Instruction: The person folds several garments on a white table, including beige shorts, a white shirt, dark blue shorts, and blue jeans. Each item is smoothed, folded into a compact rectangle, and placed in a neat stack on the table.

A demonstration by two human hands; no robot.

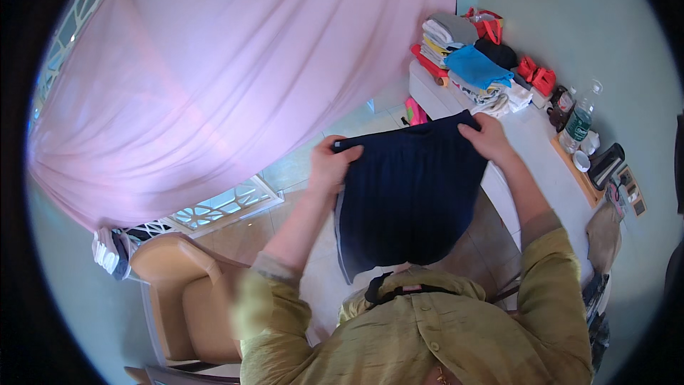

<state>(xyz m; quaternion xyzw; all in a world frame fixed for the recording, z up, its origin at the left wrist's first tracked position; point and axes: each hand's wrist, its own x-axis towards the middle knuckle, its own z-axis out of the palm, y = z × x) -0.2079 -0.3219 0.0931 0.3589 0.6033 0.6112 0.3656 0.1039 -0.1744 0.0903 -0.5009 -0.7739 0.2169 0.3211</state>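
Observation:
A dark navy garment (pixel 411 192) hangs spread out in front of me, held up by its top edge. It looks like shorts or a skirt, but the picture does not settle which. My left hand (pixel 332 163) pinches the left top corner, thumb on the near face, beside a small pale tag. At the right top corner my right hand (pixel 489 138) grips the same edge, its thumb also in front. Down the garment's left side runs a grey strip. The lower part falls close to my olive shirt (pixel 427 326), and the cloth hides the floor behind it.
On the white counter (pixel 526 141) to the right lie stacked folded clothes (pixel 451 32), a blue cloth (pixel 478 67) and a wooden tray (pixel 580 174) with a plastic bottle (pixel 580 123). A pink curtain (pixel 256 64) hangs ahead left. A tan armchair (pixel 200 299) stands at the lower left.

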